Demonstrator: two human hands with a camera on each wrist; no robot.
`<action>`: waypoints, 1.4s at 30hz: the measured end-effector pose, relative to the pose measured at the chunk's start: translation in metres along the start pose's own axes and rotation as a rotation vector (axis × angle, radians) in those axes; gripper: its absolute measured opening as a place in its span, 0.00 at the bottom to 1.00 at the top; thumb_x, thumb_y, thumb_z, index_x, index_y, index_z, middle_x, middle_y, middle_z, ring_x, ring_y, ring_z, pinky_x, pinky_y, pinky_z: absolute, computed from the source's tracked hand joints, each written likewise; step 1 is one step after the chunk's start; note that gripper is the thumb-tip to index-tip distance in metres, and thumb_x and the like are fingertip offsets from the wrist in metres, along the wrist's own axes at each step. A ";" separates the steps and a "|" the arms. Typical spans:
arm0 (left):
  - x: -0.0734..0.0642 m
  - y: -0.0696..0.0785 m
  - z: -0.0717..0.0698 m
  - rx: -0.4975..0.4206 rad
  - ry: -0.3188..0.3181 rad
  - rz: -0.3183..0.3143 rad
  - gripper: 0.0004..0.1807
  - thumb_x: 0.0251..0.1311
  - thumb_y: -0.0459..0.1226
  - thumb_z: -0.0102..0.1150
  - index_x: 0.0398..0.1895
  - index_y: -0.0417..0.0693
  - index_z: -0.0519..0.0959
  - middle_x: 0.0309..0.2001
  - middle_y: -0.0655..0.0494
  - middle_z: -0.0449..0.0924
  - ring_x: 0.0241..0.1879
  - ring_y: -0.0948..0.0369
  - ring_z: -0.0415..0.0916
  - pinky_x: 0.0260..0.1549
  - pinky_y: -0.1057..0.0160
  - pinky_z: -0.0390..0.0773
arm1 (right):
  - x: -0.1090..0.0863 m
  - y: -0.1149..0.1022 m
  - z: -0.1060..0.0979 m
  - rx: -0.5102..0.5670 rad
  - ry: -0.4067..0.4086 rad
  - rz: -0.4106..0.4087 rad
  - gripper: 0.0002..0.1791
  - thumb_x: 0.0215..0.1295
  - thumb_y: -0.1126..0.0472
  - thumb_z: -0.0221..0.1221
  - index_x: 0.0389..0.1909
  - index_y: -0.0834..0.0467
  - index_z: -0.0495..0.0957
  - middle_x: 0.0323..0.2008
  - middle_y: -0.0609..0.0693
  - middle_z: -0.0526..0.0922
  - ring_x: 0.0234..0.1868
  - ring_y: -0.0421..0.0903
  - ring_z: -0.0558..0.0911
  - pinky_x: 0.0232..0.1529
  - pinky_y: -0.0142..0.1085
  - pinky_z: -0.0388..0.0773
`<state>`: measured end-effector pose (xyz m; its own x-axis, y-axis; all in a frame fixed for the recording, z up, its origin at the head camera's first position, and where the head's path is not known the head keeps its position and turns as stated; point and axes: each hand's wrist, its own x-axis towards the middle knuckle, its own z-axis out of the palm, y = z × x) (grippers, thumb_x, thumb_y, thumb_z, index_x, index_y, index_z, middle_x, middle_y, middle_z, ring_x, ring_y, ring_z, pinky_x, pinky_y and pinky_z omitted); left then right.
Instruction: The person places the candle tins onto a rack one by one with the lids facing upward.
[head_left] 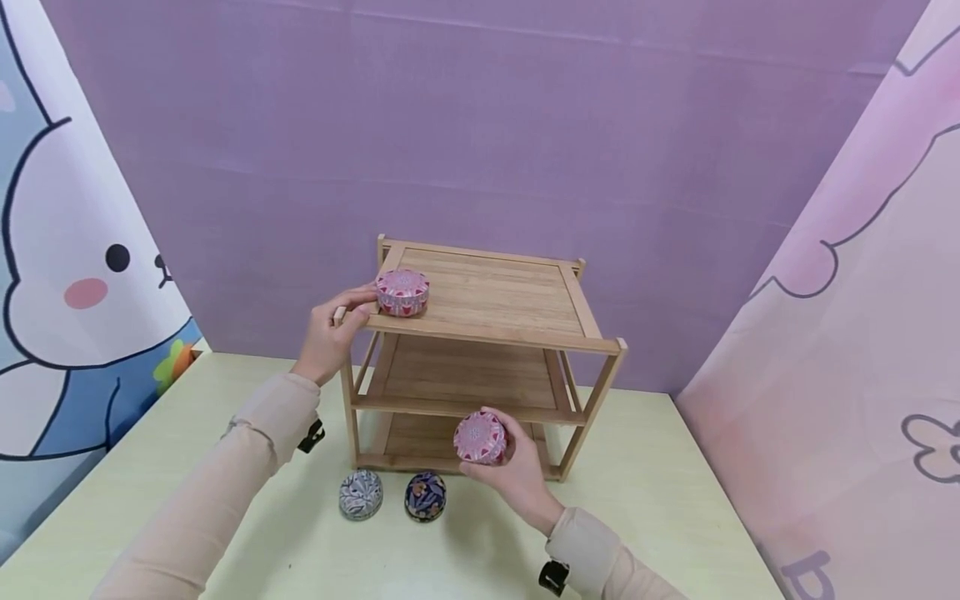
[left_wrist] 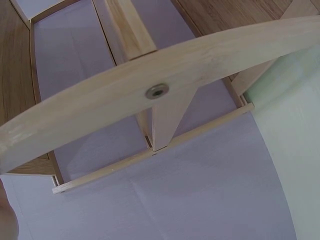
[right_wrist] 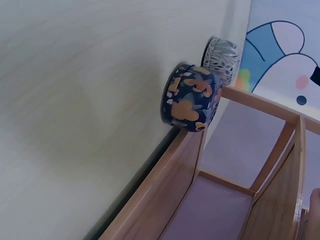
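A round tin (head_left: pixel 402 293) with a pink and red pattern sits on the top shelf of the wooden rack (head_left: pixel 487 292), at its front left corner. My left hand (head_left: pixel 333 329) is beside it, fingertips at the tin's left side and thumb a little apart from it. My right hand (head_left: pixel 517 475) grips a second pink patterned tin (head_left: pixel 480 438) in front of the rack's lower shelves. On the table stand a grey-white leaf-patterned tin (head_left: pixel 361 494) and a navy floral tin (head_left: pixel 425 497). The left wrist view shows mainly the rack's side frame (left_wrist: pixel 155 92).
The three-tier rack stands on a pale table (head_left: pixel 637 500), against a purple backdrop (head_left: pixel 480 125). Printed cartoon panels rise on both sides, with a white animal figure (head_left: pixel 82 233) at left. The navy tin (right_wrist: pixel 192 97) is close to the rack's bottom front edge.
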<state>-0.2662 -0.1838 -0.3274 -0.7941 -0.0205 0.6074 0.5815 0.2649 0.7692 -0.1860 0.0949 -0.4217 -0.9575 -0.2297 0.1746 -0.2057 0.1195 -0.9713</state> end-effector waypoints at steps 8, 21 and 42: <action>0.000 0.000 0.000 0.002 0.000 -0.016 0.15 0.60 0.32 0.48 0.48 0.37 0.76 0.58 0.46 0.71 0.60 0.53 0.66 0.56 0.79 0.64 | -0.001 -0.001 0.002 0.006 0.006 -0.006 0.41 0.36 0.71 0.69 0.57 0.57 0.65 0.55 0.58 0.70 0.56 0.54 0.71 0.58 0.38 0.71; 0.000 0.000 0.000 -0.007 0.010 -0.011 0.15 0.60 0.34 0.48 0.47 0.35 0.76 0.58 0.44 0.72 0.60 0.54 0.67 0.55 0.79 0.66 | -0.002 -0.001 0.002 0.026 0.002 -0.015 0.41 0.34 0.72 0.70 0.54 0.57 0.64 0.53 0.57 0.70 0.55 0.52 0.70 0.57 0.39 0.70; 0.000 0.002 0.000 -0.016 0.003 -0.002 0.15 0.61 0.34 0.49 0.47 0.36 0.76 0.58 0.45 0.72 0.60 0.54 0.66 0.59 0.77 0.63 | -0.004 -0.007 -0.001 -0.065 -0.073 -0.028 0.39 0.36 0.68 0.71 0.54 0.57 0.65 0.54 0.58 0.70 0.56 0.53 0.70 0.54 0.26 0.70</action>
<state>-0.2653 -0.1829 -0.3262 -0.7948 -0.0235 0.6064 0.5828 0.2493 0.7735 -0.1812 0.0954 -0.4155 -0.9342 -0.3037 0.1870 -0.2472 0.1736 -0.9533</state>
